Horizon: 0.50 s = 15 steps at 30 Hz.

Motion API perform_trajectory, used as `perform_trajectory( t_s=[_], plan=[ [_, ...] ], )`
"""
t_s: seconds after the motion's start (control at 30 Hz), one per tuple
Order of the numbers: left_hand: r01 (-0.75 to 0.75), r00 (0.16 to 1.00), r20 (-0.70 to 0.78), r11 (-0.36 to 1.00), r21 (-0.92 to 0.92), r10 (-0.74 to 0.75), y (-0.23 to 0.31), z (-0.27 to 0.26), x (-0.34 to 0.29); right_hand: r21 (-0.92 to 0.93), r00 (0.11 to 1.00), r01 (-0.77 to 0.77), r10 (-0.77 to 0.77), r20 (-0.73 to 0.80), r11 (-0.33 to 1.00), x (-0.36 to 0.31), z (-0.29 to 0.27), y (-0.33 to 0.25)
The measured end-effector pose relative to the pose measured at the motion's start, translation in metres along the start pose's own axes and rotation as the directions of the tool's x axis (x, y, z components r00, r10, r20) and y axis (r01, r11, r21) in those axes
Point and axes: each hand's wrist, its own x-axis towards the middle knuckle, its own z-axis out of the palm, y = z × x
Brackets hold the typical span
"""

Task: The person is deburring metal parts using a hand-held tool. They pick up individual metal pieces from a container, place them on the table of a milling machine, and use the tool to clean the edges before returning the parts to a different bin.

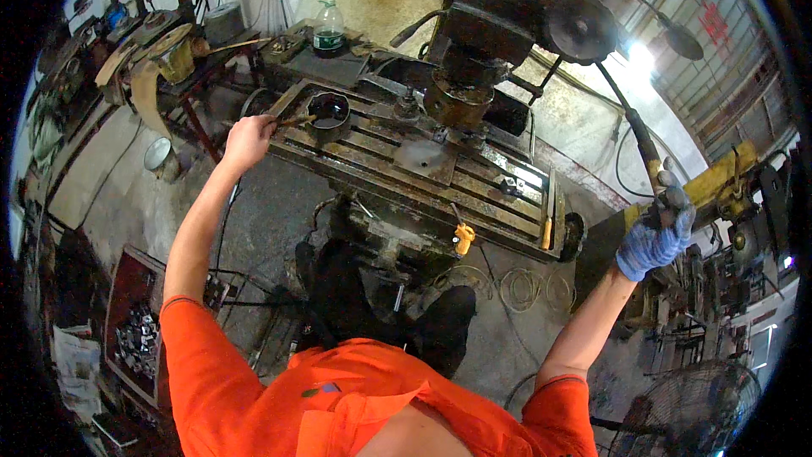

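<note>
We note the left hand (pixel 248 144) bare and closed around a thin stick (pixel 294 122); its fingertips are mostly turned from us. The stick's far end meets the rim of a dark round pot (pixel 332 132), and we cannot make out whether its tip goes below the dark contents. The pot stands at the left part of the slotted metal table (pixel 507 222).

The right hand (pixel 653 244), in a blue glove, grips the lower end of a long dark lever (pixel 640 137); the fingers cover that end. The lever rises toward the machine head (pixel 499 30), whose top is cut off by the upper edge. Beneath it, a flat plate (pixel 423 159) lies on the table. At lower right, the fan (pixel 689 406) is dim, its outline partly lost in the dark rim.
</note>
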Motion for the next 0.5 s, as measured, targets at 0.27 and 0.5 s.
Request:
perform_trajectory(
  t_s=[0.27,0.5],
  plan=[
    [0.155,0.986,-0.048,0.987,-0.049,-0.157,-0.013,0.028,-0.005,0.002,0.993,0.077,-0.077,0.090,0.997,0.000,0.003,0.000],
    [0.340,0.931,0.319,0.738,-0.583,-0.178,0.123,0.083,0.013,-0.013,0.993,0.009,-0.010,-0.121,1.000,-0.008,0.011,-0.003]
  ],
)
